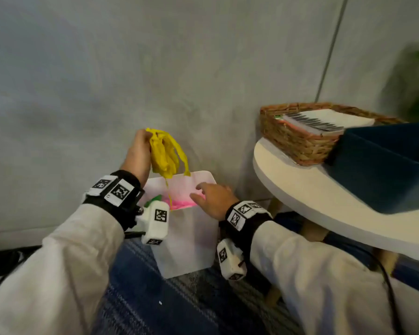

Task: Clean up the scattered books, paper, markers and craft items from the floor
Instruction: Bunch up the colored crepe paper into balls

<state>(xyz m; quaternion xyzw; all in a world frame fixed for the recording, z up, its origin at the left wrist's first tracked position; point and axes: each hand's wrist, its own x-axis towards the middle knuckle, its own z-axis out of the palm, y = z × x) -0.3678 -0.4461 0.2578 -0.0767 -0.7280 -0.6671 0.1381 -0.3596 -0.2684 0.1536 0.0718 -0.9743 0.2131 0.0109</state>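
Dangling from the left hand point(138, 153), which grips it at the top, a bunch of crumpled yellow craft strips point(165, 157) hangs over the open mouth of the white bin point(191, 240), its longest tail reaching inside. The right hand point(213, 199) hovers at the bin's right rim with loose, spread fingers, holding nothing; whether it touches the rim I cannot tell. Pink scraps point(182, 203) and something green point(153, 199) lie in the bin, and the wicker basket point(295, 146) on the table point(300, 189) holds stacked paper beside a blue box point(385, 170), so I judge the tidy-up well along, though most of the floor is out of sight. Room is tight: the wall stands just behind the bin and the table's edge juts near on the right, so a straight drop looks like the clear path.
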